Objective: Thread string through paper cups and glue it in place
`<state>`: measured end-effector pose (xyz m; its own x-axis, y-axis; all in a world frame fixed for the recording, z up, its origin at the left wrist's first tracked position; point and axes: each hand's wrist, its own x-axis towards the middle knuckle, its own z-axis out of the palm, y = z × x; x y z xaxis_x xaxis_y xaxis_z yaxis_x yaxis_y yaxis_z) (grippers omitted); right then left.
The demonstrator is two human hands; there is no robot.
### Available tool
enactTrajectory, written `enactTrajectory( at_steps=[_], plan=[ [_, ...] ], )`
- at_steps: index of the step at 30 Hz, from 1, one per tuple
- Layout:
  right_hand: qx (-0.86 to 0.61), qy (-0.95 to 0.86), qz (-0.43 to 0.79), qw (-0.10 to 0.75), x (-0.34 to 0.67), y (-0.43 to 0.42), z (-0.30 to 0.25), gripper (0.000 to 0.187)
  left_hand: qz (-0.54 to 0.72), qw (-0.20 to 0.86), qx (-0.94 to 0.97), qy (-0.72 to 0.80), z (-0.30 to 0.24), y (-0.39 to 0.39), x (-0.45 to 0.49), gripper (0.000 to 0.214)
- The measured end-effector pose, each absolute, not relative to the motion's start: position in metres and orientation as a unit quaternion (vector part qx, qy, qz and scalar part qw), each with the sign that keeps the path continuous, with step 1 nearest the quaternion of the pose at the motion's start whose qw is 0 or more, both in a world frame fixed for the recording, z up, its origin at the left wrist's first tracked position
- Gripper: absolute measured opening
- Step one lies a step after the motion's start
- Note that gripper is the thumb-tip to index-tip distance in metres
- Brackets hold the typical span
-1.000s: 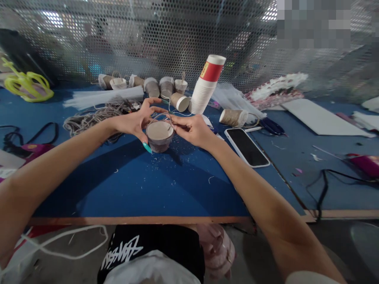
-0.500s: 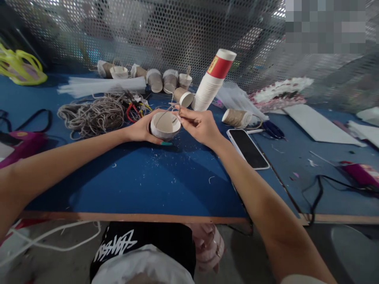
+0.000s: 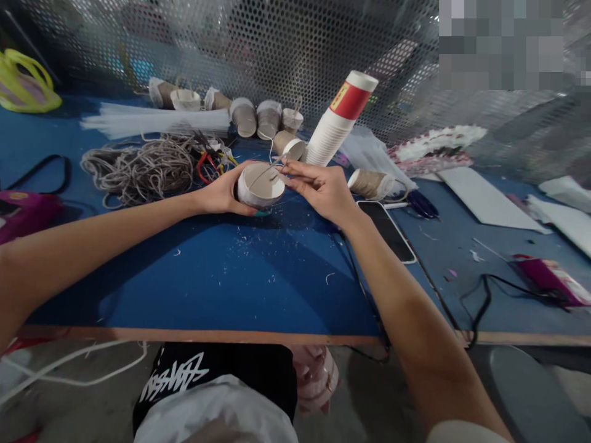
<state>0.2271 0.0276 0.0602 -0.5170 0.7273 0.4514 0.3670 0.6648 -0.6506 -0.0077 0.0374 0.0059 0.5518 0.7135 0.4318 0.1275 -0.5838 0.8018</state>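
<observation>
My left hand (image 3: 228,192) is wrapped round a white paper cup (image 3: 259,198), cut low, its open mouth tilted toward me. At the cup's right rim, the fingers of my right hand (image 3: 323,187) pinch a thin grey cord (image 3: 277,165). One stretch of that cord crosses the mouth of the cup. Behind the left hand lies a tangled heap of grey cord (image 3: 138,169), and beside it are pliers with red and yellow handles (image 3: 205,166). A tall stack of paper cups (image 3: 330,132) leans just beyond my right hand.
Several cord-wrapped cups (image 3: 243,117) line the back by a metal mesh. White strips (image 3: 157,120) lie at left. A phone (image 3: 388,231) is right of my forearm. Purple glue guns, one at left (image 3: 28,212), one at right (image 3: 551,277), have black cables. Scraps litter the blue table (image 3: 207,277).
My right hand stays pinched at the cup's rim, its fingers shifted slightly over the mouth. The cup is still in my left hand. The whole view has shifted a little.
</observation>
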Motion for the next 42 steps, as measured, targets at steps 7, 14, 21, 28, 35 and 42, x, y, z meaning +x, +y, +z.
enactTrajectory(
  at_steps=[7,14,21,28,35,42],
  plan=[
    [-0.329,-0.855,0.186,0.354,0.2235,0.0241,0.0614,0.027,0.400,0.317,0.818,0.264,0.0073,0.0333,-0.0067,0.091],
    [-0.312,-0.869,0.162,0.349,0.2205,0.0208,0.0617,0.029,0.400,0.310,0.826,0.250,0.0071,0.0330,-0.0070,0.090],
    [-0.316,-0.885,0.116,0.321,0.2209,0.0196,0.0630,0.031,0.396,0.309,0.824,0.264,0.0039,0.0348,-0.0075,0.091],
    [-0.307,-0.897,0.076,0.309,0.2208,0.0182,0.0641,0.032,0.390,0.299,0.829,0.266,0.0049,0.0342,-0.0077,0.089],
    [-0.311,-0.895,0.081,0.309,0.2213,0.0192,0.0633,0.032,0.387,0.303,0.830,0.266,0.0059,0.0333,-0.0071,0.089],
    [-0.329,-0.856,0.191,0.349,0.2214,0.0225,0.0560,0.044,0.391,0.364,0.800,0.273,0.0002,0.0400,-0.0118,0.091]
  ],
)
